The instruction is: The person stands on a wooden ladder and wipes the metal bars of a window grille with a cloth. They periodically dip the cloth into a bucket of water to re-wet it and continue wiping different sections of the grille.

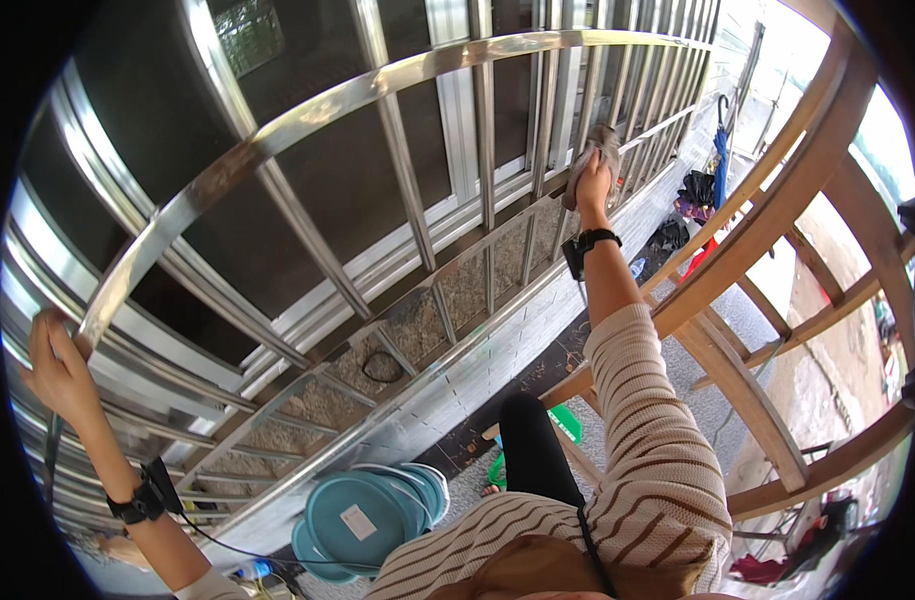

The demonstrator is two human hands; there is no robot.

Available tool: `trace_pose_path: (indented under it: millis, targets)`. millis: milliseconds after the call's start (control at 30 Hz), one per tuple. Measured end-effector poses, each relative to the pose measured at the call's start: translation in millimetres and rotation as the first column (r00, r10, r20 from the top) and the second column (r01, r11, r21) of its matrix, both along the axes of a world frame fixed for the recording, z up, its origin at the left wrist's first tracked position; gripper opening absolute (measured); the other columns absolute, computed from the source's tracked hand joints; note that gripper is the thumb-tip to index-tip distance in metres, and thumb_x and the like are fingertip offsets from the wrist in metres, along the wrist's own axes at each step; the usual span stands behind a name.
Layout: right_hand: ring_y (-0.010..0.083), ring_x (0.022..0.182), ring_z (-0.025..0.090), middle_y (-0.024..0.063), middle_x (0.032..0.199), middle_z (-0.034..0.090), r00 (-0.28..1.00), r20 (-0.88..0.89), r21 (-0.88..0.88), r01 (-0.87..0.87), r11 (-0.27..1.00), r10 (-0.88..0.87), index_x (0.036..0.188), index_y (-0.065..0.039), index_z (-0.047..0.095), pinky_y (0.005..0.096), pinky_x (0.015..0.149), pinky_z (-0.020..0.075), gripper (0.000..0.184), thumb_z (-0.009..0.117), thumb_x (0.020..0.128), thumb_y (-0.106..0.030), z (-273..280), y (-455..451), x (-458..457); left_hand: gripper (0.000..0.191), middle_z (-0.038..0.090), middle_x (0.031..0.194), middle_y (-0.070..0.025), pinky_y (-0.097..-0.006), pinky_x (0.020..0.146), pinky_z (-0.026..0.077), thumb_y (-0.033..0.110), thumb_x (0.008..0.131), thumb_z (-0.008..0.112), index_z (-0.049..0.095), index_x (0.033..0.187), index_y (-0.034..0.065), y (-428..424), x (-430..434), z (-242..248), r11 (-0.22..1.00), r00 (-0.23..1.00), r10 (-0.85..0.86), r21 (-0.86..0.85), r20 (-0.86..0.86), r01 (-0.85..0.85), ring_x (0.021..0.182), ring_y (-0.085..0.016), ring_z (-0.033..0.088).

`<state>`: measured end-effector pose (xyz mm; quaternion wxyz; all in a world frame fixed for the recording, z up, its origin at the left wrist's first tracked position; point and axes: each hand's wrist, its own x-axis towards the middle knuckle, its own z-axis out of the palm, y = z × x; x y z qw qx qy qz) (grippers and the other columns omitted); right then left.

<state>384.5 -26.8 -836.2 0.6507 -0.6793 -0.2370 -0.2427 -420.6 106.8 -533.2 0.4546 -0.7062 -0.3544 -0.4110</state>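
A stainless steel window grille stretches across the view in front of dark panes with a silvery frame. At the far left, my left hand is curled around the end of the grille's flat crossbar. My right hand holds a grey-brown cloth against the upright bars farther along, near the lower rail. Its fingers are partly hidden by the cloth. Below the bars runs a rough sill, where a black ring-shaped loop lies.
Wooden framing rises close on my right. Teal plastic buckets stand on the floor below the grille. A blue umbrella and black plastic bags are by the wall at the far end. A cable trails from my left wrist.
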Motion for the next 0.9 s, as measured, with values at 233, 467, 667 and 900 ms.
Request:
trace_pose_path:
  millis: [233,467,667,900]
  targets:
    - [0.0421,0.13,0.04,0.0315,0.14,0.041,0.982,-0.19,0.076,0.018,0.997,-0.003,0.14,0.011,0.033,0.0427,0.111,0.0285,0.055,0.052,0.097,-0.018,-29,9,-87,0.032,0.07,0.101,0.0039,-0.0517,0.105,0.031,0.042,0.099,0.045,0.069,0.106,0.0222,1,4,-3,0.984,0.989,0.131,0.116,0.068,-0.138,0.1,-0.021,0.066]
    - [0.0293,0.13,0.04,0.0215,0.141,0.042,0.855,-0.15,0.305,-0.438,0.846,0.497,0.14,0.008,0.037,0.0354,0.11,0.0295,0.048,0.048,0.103,-0.021,-24,-19,-303,0.03,0.07,0.086,0.0039,-0.0553,0.106,0.029,0.043,0.096,0.047,0.07,0.099,0.0239,-31,32,3,0.997,0.99,0.057,-0.05,0.129,-0.051,0.09,-0.021,0.067]
    - [0.0423,0.124,0.044,0.0202,0.131,0.053,0.625,0.434,-0.299,-0.58,0.758,0.649,0.122,-0.005,0.062,0.0589,0.101,0.0326,0.037,0.063,0.089,-0.023,5,-15,-450,0.027,0.058,0.069,-0.0095,-0.0492,0.086,0.036,0.023,0.091,0.05,0.057,0.069,0.0081,-54,58,6,0.994,0.976,-0.092,0.073,0.199,0.079,0.073,-0.033,0.059]
    - [0.0378,0.11,0.056,0.0154,0.119,0.058,0.265,0.471,-0.496,-0.71,0.501,0.841,0.117,-0.008,0.062,0.0473,0.091,0.0449,0.036,0.067,0.082,-0.014,-79,38,-508,0.025,0.06,0.07,-0.0075,-0.0481,0.081,0.037,0.022,0.089,0.052,0.057,0.069,0.0088,-53,58,2,0.994,0.965,-0.106,0.031,0.238,0.101,0.07,-0.032,0.059]
